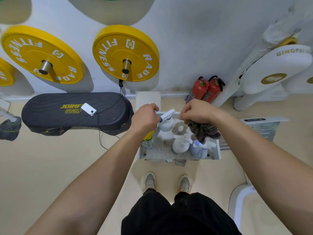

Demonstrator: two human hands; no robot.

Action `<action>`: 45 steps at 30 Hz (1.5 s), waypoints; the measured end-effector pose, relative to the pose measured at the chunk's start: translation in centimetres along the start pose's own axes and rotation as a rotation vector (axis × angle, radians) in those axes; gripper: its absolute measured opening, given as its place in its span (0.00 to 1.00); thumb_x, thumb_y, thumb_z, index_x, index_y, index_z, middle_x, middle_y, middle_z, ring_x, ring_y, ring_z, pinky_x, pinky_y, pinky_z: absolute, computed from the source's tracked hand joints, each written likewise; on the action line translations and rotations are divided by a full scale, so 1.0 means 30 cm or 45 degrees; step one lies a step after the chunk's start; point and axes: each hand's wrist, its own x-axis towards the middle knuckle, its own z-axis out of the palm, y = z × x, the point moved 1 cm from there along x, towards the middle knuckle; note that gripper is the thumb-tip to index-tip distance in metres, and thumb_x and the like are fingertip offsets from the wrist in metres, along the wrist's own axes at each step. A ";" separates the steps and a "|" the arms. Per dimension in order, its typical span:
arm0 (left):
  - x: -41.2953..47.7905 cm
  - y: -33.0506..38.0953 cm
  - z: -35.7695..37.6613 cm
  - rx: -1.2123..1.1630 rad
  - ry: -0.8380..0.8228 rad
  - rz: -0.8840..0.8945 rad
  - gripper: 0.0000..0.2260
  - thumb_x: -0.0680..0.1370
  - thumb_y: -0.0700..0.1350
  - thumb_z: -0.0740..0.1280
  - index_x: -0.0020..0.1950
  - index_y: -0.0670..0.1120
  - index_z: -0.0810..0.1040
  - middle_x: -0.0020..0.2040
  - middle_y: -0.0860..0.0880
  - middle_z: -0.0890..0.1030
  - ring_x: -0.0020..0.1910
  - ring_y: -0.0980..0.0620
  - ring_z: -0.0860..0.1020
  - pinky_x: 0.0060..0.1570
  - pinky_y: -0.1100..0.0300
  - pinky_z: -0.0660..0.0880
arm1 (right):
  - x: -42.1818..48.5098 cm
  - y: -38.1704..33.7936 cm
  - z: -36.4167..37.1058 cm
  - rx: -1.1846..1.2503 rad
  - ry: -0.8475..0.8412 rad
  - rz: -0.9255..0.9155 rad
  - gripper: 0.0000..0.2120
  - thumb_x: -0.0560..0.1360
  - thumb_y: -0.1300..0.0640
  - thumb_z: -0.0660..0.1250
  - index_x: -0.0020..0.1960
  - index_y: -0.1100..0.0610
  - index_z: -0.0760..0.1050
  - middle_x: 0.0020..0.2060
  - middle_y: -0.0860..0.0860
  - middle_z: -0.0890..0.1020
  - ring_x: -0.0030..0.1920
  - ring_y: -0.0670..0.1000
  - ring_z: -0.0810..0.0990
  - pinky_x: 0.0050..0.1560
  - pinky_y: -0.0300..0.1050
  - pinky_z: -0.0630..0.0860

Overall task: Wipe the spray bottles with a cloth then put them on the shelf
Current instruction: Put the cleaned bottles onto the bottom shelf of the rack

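White plastic bottle [166,122] in left hand [145,116], striped cloth [203,131] (bunched) in right hand [196,111]

We are in a gym, or a fitness room. On the white wall hang big yellow weight plates [126,53] with the words "RADE FITNESS", each on a metal peg. Below them we see a black balance board [76,112] on the beige floor, white boxing pads [277,68], and two red fire extinguishers [205,89].

Head camera looks steeply down (wide-angle), close.
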 end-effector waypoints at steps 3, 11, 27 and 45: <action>0.012 0.046 0.063 0.173 -0.069 0.019 0.18 0.78 0.49 0.65 0.68 0.50 0.76 0.60 0.48 0.80 0.58 0.43 0.78 0.50 0.51 0.76 | -0.005 0.026 0.085 -0.326 -0.068 0.041 0.09 0.73 0.50 0.72 0.47 0.54 0.84 0.45 0.52 0.85 0.48 0.54 0.82 0.49 0.48 0.79; 0.071 0.052 0.128 0.271 -0.111 -0.006 0.10 0.79 0.53 0.66 0.48 0.47 0.79 0.46 0.44 0.80 0.47 0.40 0.79 0.39 0.55 0.72 | 0.018 0.085 0.263 -0.667 -0.011 0.055 0.11 0.71 0.48 0.72 0.45 0.53 0.74 0.43 0.50 0.78 0.41 0.54 0.75 0.39 0.45 0.70; 0.085 0.045 0.123 0.247 -0.211 -0.021 0.14 0.79 0.52 0.68 0.48 0.42 0.84 0.43 0.41 0.82 0.38 0.44 0.76 0.35 0.56 0.69 | 0.039 0.062 0.269 -0.762 0.079 -0.072 0.05 0.73 0.54 0.68 0.47 0.54 0.78 0.41 0.51 0.78 0.40 0.54 0.78 0.35 0.45 0.70; -0.066 -0.073 0.039 -0.129 -0.053 -0.068 0.11 0.80 0.48 0.62 0.53 0.49 0.84 0.45 0.48 0.84 0.46 0.45 0.81 0.48 0.49 0.81 | 0.098 0.029 0.345 -0.139 0.221 0.179 0.15 0.71 0.48 0.74 0.46 0.58 0.76 0.43 0.51 0.80 0.46 0.54 0.78 0.41 0.46 0.73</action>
